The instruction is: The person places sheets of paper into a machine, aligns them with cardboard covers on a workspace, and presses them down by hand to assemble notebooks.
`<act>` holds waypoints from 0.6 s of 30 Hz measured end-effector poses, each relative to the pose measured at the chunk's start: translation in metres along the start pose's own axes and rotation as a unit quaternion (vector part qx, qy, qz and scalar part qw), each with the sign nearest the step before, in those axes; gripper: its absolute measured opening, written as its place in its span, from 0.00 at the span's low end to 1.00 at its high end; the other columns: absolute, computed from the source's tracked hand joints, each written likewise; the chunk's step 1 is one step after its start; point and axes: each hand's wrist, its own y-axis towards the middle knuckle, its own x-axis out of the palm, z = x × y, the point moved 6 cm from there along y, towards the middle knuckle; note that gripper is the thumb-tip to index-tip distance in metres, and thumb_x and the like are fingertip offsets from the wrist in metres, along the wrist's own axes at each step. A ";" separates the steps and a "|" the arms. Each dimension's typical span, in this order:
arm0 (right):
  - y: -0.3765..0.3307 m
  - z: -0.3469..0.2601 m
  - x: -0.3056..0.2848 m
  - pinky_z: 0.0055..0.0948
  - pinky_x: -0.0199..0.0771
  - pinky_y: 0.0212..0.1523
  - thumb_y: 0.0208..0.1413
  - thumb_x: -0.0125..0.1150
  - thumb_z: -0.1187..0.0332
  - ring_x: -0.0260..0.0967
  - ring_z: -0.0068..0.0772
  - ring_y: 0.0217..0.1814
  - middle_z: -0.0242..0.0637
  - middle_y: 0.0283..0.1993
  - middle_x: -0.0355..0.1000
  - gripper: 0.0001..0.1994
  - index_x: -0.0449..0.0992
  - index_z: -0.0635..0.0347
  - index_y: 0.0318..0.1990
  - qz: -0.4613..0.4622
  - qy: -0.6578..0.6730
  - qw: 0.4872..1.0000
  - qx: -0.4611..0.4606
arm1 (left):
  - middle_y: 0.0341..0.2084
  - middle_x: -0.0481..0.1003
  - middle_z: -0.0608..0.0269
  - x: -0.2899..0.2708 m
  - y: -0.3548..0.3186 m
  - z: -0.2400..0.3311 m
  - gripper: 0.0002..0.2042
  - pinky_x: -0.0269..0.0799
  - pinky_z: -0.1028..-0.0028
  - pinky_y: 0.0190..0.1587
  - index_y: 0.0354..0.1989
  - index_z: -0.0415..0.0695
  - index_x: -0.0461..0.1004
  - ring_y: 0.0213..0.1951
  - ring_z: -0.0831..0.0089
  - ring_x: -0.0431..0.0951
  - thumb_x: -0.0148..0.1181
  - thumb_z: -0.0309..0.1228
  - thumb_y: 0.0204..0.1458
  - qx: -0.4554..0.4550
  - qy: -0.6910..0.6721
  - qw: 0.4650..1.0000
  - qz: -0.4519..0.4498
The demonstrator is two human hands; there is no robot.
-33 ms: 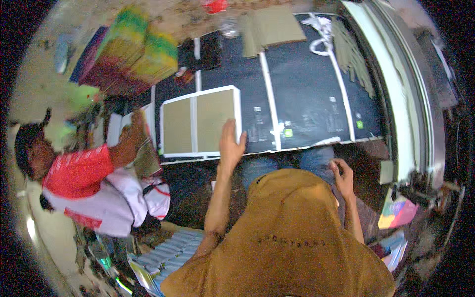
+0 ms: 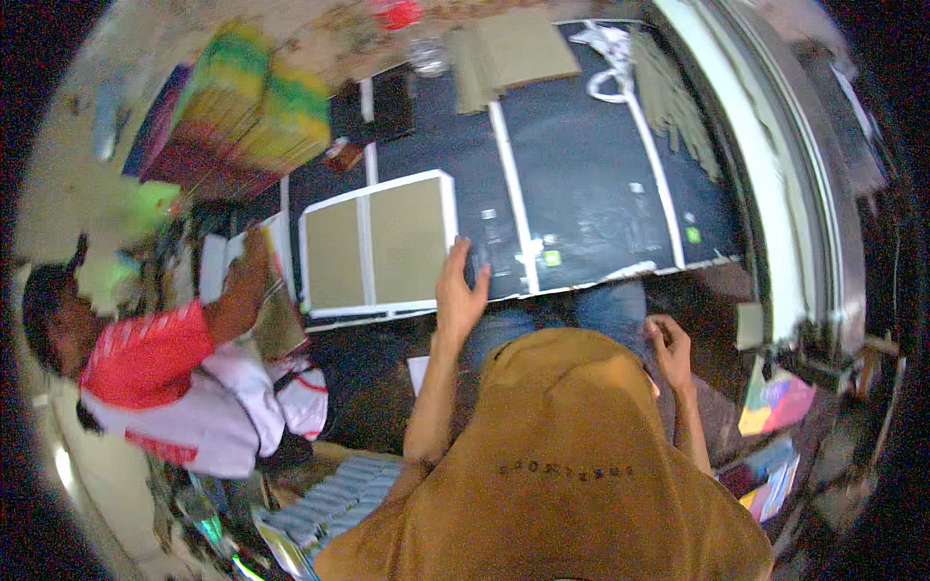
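Observation:
Two tan boards framed and joined by white strips make a flat book-cover panel (image 2: 407,242) on the dark table. My left hand (image 2: 463,295) is open at the panel's near right corner, fingers stretched out and thumb apart, with nothing in its grasp. Whether its fingertips touch the white edge is hard to tell. Off the table's near edge, over my lap, my right hand (image 2: 670,347) is curled with thumb and forefinger close together. Anything between them is too small to make out.
A co-worker in a red and white shirt (image 2: 145,358) works at the left end. Tall stacks of coloured books (image 2: 242,107) stand at the far left. Tan boards (image 2: 523,53), a white cloth strip (image 2: 610,63) and grey-green strips (image 2: 673,102) lie along the far side.
My left hand has moved right, from over the panel's right part to just beside its right edge. The whole view has shifted slightly; my right hand stays curled in about the same place.

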 end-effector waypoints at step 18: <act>0.273 -0.279 0.334 0.55 0.70 0.61 0.51 0.69 0.48 0.68 0.57 0.61 0.53 0.58 0.69 0.33 0.72 0.63 0.57 -0.177 -0.298 0.870 -0.350 | 0.72 0.49 0.35 -0.061 0.075 -0.148 0.43 0.38 0.44 0.73 0.70 0.28 0.54 0.74 0.42 0.46 0.44 0.58 0.62 -0.150 0.297 0.939 0.089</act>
